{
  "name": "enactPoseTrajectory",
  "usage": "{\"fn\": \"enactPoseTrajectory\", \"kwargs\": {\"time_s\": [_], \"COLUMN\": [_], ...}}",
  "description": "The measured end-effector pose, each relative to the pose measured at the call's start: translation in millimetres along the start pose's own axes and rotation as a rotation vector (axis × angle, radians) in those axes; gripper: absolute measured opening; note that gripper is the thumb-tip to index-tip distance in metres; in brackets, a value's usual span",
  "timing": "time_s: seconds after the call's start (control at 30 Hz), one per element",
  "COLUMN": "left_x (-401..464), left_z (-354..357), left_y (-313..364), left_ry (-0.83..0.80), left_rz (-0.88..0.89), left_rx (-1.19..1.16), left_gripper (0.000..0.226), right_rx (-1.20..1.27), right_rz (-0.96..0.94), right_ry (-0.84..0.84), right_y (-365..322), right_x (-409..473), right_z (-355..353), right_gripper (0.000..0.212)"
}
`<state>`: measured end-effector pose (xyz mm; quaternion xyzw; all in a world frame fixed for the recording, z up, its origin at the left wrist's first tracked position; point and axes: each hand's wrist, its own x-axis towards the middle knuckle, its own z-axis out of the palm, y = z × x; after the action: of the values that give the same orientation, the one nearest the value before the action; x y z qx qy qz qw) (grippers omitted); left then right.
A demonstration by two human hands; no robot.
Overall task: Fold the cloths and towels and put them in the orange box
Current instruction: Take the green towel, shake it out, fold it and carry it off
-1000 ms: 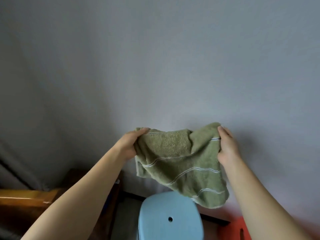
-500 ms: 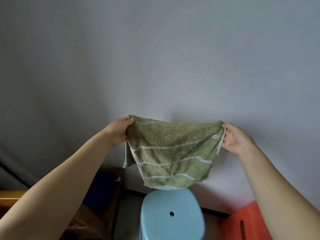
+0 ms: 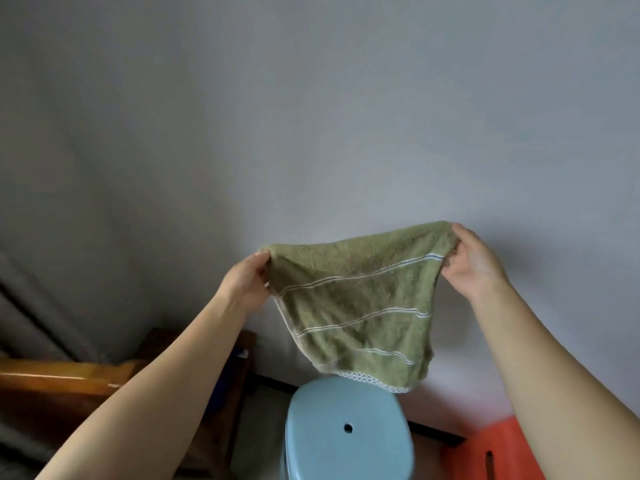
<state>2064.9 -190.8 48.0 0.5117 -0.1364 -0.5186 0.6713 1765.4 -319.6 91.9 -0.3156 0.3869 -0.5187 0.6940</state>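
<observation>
A green towel (image 3: 356, 306) with thin white stripes and a white lace hem hangs in the air in front of the grey wall. My left hand (image 3: 244, 284) pinches its upper left corner. My right hand (image 3: 472, 263) pinches its upper right corner, a little higher than the left. The towel is stretched between them and droops to a rounded bottom edge just above the stool. The orange box (image 3: 485, 452) shows only as a corner at the bottom right, partly behind my right forearm.
A light blue plastic stool (image 3: 346, 434) with a hole in its seat stands directly below the towel. Brown wooden furniture (image 3: 59, 379) sits at the lower left, with a grey curtain (image 3: 31, 317) behind it. A grey wall (image 3: 311, 116) fills the background.
My hands have pulled apart and spread the bunched towel out flat. The right hand has risen, so the top edge now slopes up to the right.
</observation>
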Motion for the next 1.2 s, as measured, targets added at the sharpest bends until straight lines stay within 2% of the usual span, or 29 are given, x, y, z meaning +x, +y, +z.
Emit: {"fn": "enactPoseTrajectory", "kwargs": {"time_s": [0.07, 0.2, 0.33, 0.4, 0.5, 0.57, 0.67, 0.73, 0.83, 0.97, 1.03, 1.1, 1.2], "left_x": [2, 7, 15, 13, 7, 4, -2, -2, 5, 16, 17, 21, 31], "left_z": [-5, -9, -16, -18, -16, -12, -3, 1, 1, -1, 1, 2, 0], "left_y": [11, 27, 38, 42, 44, 43, 40, 37, 32, 25, 21, 18, 14], "left_ry": [0.051, 0.167, 0.238, 0.137, -0.085, -0.195, -0.329, -0.378, -0.269, 0.038, 0.138, 0.179, 0.195], "left_rz": [0.022, 0.092, 0.035, -0.127, -0.300, -0.289, -0.200, -0.140, -0.022, 0.325, 0.425, 0.397, 0.139], "left_rx": [0.016, 0.237, 0.482, 0.494, 0.305, 0.209, 0.199, 0.246, 0.391, 0.916, 1.079, 1.073, 0.684], "left_gripper": [0.023, 0.019, 0.017, 0.016, 0.015, 0.011, 0.005, 0.014, 0.023, 0.016, 0.011, 0.019, 0.025], "right_rx": [-0.042, -0.233, -0.274, -0.238, -0.169, -0.131, -0.080, -0.050, -0.073, -0.187, -0.236, -0.231, -0.171], "right_rz": [-0.058, -0.079, -0.087, -0.071, -0.033, -0.032, -0.043, -0.058, -0.095, -0.167, -0.196, -0.213, -0.200], "right_ry": [0.060, 0.101, 0.108, 0.123, 0.145, 0.160, 0.184, 0.190, 0.206, 0.217, 0.234, 0.230, 0.205], "right_y": [-1, -2, -2, -2, -3, -4, -6, -9, -11, -6, -2, 1, 2], "right_x": [4, 6, 3, 4, 6, 7, 7, 7, 7, 6, 6, 6, 7], "right_z": [-4, -8, -11, -15, -24, -27, -32, -34, -39, -42, -44, -47, -54], "right_gripper": [0.013, 0.016, 0.019, 0.020, 0.016, 0.016, 0.016, 0.015, 0.017, 0.022, 0.022, 0.022, 0.024]}}
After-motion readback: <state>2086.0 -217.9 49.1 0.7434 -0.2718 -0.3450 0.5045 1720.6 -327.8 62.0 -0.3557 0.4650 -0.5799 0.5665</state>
